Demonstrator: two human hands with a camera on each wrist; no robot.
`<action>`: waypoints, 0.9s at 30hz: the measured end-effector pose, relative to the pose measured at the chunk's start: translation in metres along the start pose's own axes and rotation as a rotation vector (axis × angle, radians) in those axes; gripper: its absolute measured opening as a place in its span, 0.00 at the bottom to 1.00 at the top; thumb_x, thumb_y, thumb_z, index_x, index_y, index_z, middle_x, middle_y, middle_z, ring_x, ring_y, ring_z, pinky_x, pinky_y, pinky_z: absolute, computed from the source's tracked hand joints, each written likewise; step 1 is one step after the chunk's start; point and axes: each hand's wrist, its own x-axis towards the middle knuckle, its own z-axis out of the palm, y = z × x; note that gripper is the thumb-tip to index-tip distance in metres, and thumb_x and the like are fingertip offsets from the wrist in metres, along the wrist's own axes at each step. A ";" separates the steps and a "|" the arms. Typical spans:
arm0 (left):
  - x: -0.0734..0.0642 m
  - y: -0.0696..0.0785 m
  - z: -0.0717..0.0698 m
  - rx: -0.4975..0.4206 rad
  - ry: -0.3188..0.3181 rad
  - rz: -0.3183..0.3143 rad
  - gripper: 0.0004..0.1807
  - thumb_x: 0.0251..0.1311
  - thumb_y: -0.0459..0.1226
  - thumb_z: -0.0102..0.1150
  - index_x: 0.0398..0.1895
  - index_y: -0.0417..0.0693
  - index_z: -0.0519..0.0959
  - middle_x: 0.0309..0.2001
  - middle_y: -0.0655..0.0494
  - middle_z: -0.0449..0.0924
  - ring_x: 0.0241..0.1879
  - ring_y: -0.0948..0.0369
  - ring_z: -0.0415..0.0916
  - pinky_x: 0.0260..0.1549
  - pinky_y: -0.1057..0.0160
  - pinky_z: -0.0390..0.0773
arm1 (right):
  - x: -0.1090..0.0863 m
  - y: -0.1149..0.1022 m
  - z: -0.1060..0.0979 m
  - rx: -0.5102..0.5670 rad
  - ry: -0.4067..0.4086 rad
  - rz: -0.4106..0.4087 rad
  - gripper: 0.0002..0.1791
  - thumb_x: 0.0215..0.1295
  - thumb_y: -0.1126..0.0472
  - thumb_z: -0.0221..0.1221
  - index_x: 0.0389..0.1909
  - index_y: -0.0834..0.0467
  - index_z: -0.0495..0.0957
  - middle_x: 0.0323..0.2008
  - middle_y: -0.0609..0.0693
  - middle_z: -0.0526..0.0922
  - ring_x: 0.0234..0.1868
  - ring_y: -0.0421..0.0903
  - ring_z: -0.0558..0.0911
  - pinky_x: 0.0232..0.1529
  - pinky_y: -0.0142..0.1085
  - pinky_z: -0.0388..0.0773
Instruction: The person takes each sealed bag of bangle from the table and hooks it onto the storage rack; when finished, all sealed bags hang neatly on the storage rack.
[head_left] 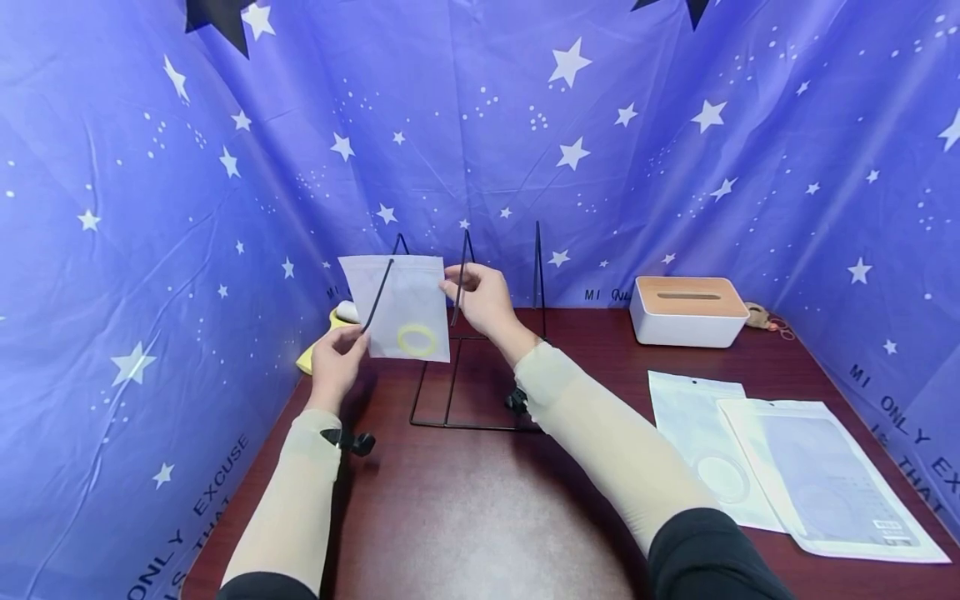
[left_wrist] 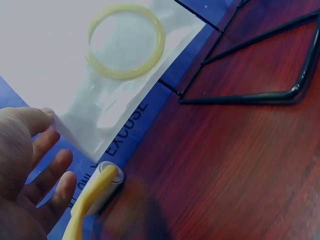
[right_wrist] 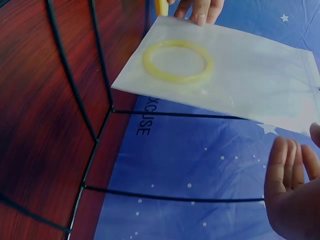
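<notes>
A small white zip bag (head_left: 408, 292) with a yellow ring (head_left: 417, 339) printed on or seen through it hangs upright at the leftmost upright of a black wire rack (head_left: 450, 426). That upright's front wire crosses the bag's face from near its top edge down to my left hand (head_left: 337, 364). My left thumb and fingers pinch the bag's lower left edge; the other fingers are spread in the left wrist view. My right hand (head_left: 486, 298) pinches the right edge near the top, behind a wire of the middle upright. Its remaining fingers (right_wrist: 283, 162) extend below the bag's corner.
Behind the left hand lies a white roll with a yellow handle (left_wrist: 92, 192). Two larger pouches, one (head_left: 686, 408) partly under the other (head_left: 840, 475), lie at the right. A white tissue box (head_left: 690, 321) with a wooden lid stands behind them. Starry blue cloth (head_left: 465, 125) surrounds the table.
</notes>
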 end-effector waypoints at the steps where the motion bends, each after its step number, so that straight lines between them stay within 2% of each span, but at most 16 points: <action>1: -0.001 0.000 -0.001 -0.002 0.000 0.010 0.14 0.66 0.37 0.72 0.51 0.40 0.88 0.46 0.43 0.88 0.41 0.66 0.80 0.43 0.72 0.76 | -0.002 0.002 -0.002 -0.008 -0.015 -0.007 0.14 0.67 0.56 0.72 0.50 0.56 0.88 0.39 0.49 0.89 0.39 0.44 0.85 0.42 0.37 0.81; 7: -0.010 0.004 -0.009 -0.001 -0.016 0.031 0.12 0.65 0.36 0.72 0.50 0.41 0.88 0.45 0.45 0.88 0.38 0.68 0.81 0.42 0.73 0.77 | -0.019 0.008 -0.023 -0.011 -0.110 -0.030 0.20 0.67 0.59 0.72 0.58 0.60 0.84 0.47 0.54 0.89 0.46 0.48 0.85 0.51 0.42 0.81; 11: -0.018 0.009 -0.014 0.033 -0.029 0.035 0.13 0.66 0.37 0.72 0.51 0.41 0.87 0.45 0.45 0.88 0.38 0.70 0.81 0.42 0.72 0.77 | -0.031 0.012 -0.039 0.005 -0.164 -0.047 0.22 0.67 0.60 0.71 0.60 0.60 0.83 0.50 0.59 0.88 0.48 0.50 0.86 0.51 0.43 0.82; 14: -0.025 0.013 -0.018 0.052 -0.034 0.046 0.14 0.66 0.37 0.71 0.52 0.41 0.86 0.45 0.45 0.88 0.38 0.70 0.81 0.41 0.72 0.76 | -0.040 0.014 -0.051 -0.008 -0.195 -0.059 0.21 0.67 0.59 0.71 0.59 0.59 0.83 0.50 0.57 0.88 0.48 0.50 0.87 0.50 0.44 0.83; 21: -0.041 0.020 -0.021 0.106 -0.065 0.053 0.15 0.65 0.37 0.73 0.52 0.42 0.85 0.45 0.46 0.87 0.40 0.66 0.81 0.40 0.72 0.76 | -0.057 0.021 -0.078 -0.078 -0.221 -0.108 0.20 0.67 0.59 0.72 0.58 0.58 0.84 0.48 0.53 0.89 0.47 0.47 0.87 0.51 0.43 0.82; 27: -0.057 0.024 -0.020 0.149 -0.140 0.078 0.18 0.63 0.37 0.74 0.54 0.41 0.84 0.47 0.49 0.87 0.44 0.57 0.84 0.43 0.63 0.80 | -0.074 0.030 -0.106 -0.057 -0.217 -0.102 0.19 0.66 0.60 0.73 0.56 0.57 0.84 0.51 0.51 0.88 0.49 0.50 0.87 0.52 0.41 0.82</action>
